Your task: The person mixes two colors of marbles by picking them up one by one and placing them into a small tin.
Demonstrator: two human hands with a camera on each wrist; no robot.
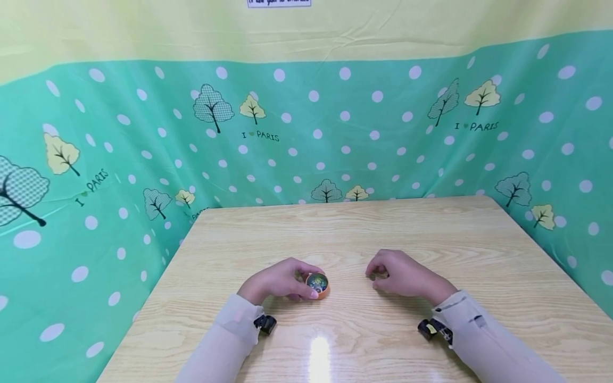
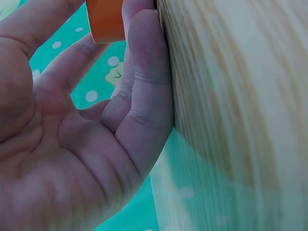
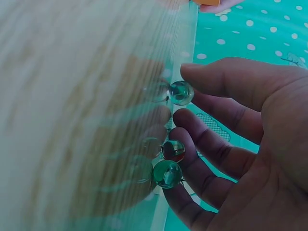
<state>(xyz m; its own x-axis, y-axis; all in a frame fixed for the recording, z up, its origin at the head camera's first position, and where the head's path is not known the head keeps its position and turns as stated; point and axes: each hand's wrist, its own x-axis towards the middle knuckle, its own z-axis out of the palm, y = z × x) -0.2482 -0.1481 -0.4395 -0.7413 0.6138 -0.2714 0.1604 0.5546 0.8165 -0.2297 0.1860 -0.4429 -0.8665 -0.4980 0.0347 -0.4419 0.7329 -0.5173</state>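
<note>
My left hand (image 1: 287, 279) grips a small round orange cup (image 1: 324, 293) between thumb and fingers, low over the table. Inside the cup sit shiny glass marbles (image 1: 316, 282) in green, blue and yellow tones. In the left wrist view the orange cup wall (image 2: 105, 21) shows at the top, with the lower fingers lying along the tabletop. To the right, my right hand (image 1: 399, 272) curls its fingers round three clear glass marbles at table level. One marble (image 3: 182, 92) is at the thumb tip; a red-tinted marble (image 3: 173, 150) and a green marble (image 3: 167, 173) lie by the lower fingers.
The light wood-grain table (image 1: 345, 229) is glossy and reflects the marbles and hands. A green dotted curtain (image 1: 297, 133) with printed trees hangs behind and beside it. Each sleeve cuff has a small black camera (image 1: 265, 323) strapped under the wrist.
</note>
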